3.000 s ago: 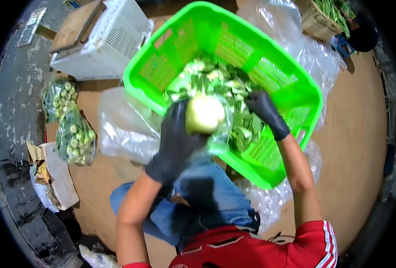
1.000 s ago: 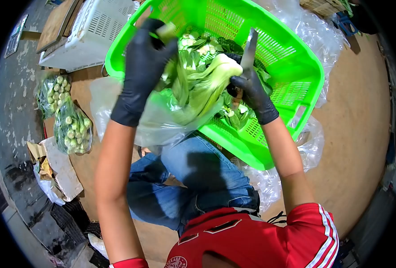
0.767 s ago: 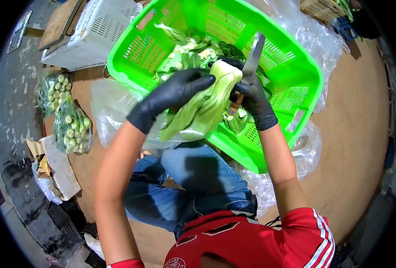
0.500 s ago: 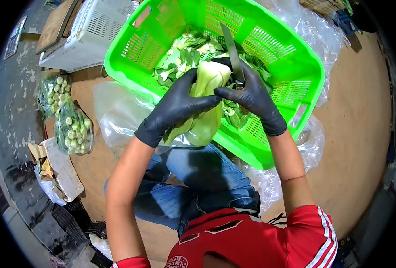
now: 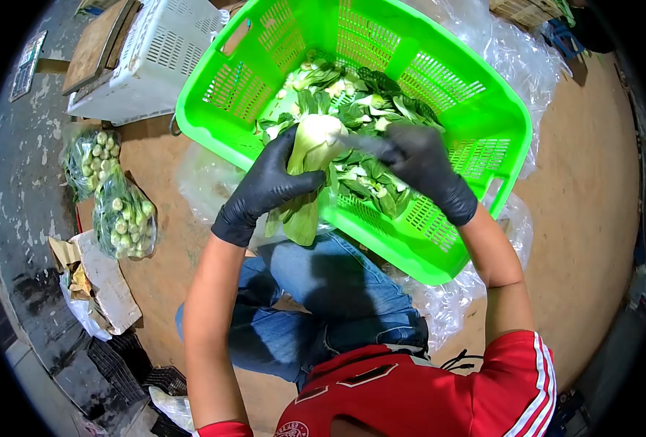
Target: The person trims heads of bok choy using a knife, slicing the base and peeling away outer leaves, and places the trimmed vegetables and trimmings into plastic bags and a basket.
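My left hand [image 5: 268, 182], in a black glove, is closed around a head of bok choy [image 5: 310, 156], its pale base up and its green leaves hanging down toward my knees. My right hand [image 5: 428, 164], gloved too and smeared by motion, grips a knife [image 5: 366, 144] whose blurred blade points left at the bok choy's base. Whether the blade touches the base I cannot tell. Below both hands is a bright green plastic basket [image 5: 213, 131] with loose bok choy leaves [image 5: 381, 109] and trimmings on its floor.
Two clear bags of bok choy [image 5: 124, 218] lie on the left. A white crate [image 5: 166, 58] with a wooden board [image 5: 98, 44] on top stands at the upper left. Clear plastic sheeting [image 5: 512, 65] spreads behind the basket. Torn cardboard [image 5: 108, 284] lies at the left.
The bok choy has moved left in my left hand. My right hand has drawn away to the right, and the knife has swung from pointing up to pointing left at the base.
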A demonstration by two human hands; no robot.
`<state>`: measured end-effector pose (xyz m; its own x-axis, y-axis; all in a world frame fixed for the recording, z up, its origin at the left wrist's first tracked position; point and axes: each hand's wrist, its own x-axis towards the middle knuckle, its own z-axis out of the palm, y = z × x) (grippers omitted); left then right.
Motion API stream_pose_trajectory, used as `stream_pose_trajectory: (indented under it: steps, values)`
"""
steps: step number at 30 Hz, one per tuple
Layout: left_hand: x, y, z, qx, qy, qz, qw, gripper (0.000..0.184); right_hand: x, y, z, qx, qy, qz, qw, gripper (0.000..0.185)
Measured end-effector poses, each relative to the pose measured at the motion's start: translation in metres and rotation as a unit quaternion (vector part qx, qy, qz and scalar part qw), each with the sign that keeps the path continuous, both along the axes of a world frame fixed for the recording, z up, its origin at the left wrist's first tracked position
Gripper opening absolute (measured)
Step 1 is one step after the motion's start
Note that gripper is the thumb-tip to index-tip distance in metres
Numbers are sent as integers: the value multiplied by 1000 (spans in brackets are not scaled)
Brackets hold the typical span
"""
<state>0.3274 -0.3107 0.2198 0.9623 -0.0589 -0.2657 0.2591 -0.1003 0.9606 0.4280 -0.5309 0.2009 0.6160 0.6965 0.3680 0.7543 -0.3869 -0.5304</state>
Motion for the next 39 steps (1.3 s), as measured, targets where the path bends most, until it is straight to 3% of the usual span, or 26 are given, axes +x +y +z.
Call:
stream_pose_trajectory:
  steps: [1, 3, 9, 12, 13, 15, 16, 17, 18, 20, 21, 23, 25, 26, 27, 29, 31, 33, 34, 35, 36, 37, 38, 39]
  values:
    - [0, -2, 0, 13, -1, -1, 1000, 63, -6, 5, 5, -4, -9, 45, 999, 24]
    - [-2, -6, -3, 28, -38, 0, 999, 64, -10, 12, 8, -47, -23, 20, 998, 14]
    - [-7, -13, -2, 56, -45, 0, 997, 60, -7, 14, -1, -20, 13, 34, 999, 14]
    - [-12, -19, 8, 22, -15, -2, 1000, 64, 24, 8, -59, -198, 191, -52, 960, 15]
    - [-17, -20, 8, 85, -77, -30, 993, 63, 39, -2, -75, -282, 220, -56, 932, 23]
    - [-18, -23, 14, 266, -156, -26, 951, 63, 36, -4, -57, -217, 301, -72, 926, 29]
    - [-16, -26, 8, 315, -164, 8, 935, 63, 25, -5, -37, -103, 375, -57, 920, 36]
    - [-16, -28, 2, 364, -171, 38, 915, 64, 14, -1, -12, 62, 503, -2, 862, 49]
    - [-16, -31, -3, 402, -161, 46, 900, 70, 1, 6, -6, 145, 527, 50, 836, 55]
    - [-14, -40, -2, 382, -175, 24, 907, 76, -10, 18, 3, 198, 527, 94, 821, 63]
    - [-14, -44, 0, 369, -180, 10, 912, 79, -11, 20, 9, 172, 505, 83, 842, 64]
    - [-15, -26, 3, 100, -105, 11, 989, 88, 13, 2, 0, 94, 554, 13, 827, 60]
    - [-23, 0, -8, -29, -30, 95, 995, 82, 34, -22, -22, 301, 667, 27, 681, 61]
    - [-34, 17, -23, 75, -56, 79, 992, 80, 43, -33, -35, 367, 706, -6, 605, 60]
    - [-48, 31, -38, 178, -81, 62, 979, 77, 51, -40, -33, 399, 721, 12, 567, 61]
    - [-72, 42, -49, 394, -140, 113, 901, 75, 56, -53, -40, 446, 690, -41, 568, 62]
    - [-92, 42, -58, 425, -121, 138, 887, 76, 56, -55, -35, 443, 724, -88, 521, 50]
    - [-110, 37, -79, 304, -40, 147, 940, 88, 66, -69, -49, 414, 781, -4, 467, 49]
    - [-118, 29, -78, 297, -10, 129, 946, 86, 60, -68, -47, 388, 708, -153, 570, 50]
    - [-121, 22, -71, 291, 21, 112, 950, 85, 59, -61, -33, 326, 641, -71, 692, 55]
    - [-129, 21, -78, 303, 31, 86, 949, 82, 56, -56, -21, 309, 586, -65, 746, 58]
    - [-138, 21, -87, 314, 45, 60, 946, 78, 52, -51, -12, 298, 558, -57, 773, 63]
    - [-144, 21, -89, 282, 66, 62, 955, 61, 49, -46, -3, 287, 528, -51, 797, 68]
    - [-151, 26, -91, 297, 70, 54, 951, 56, 45, -41, 8, 280, 534, -34, 797, 70]
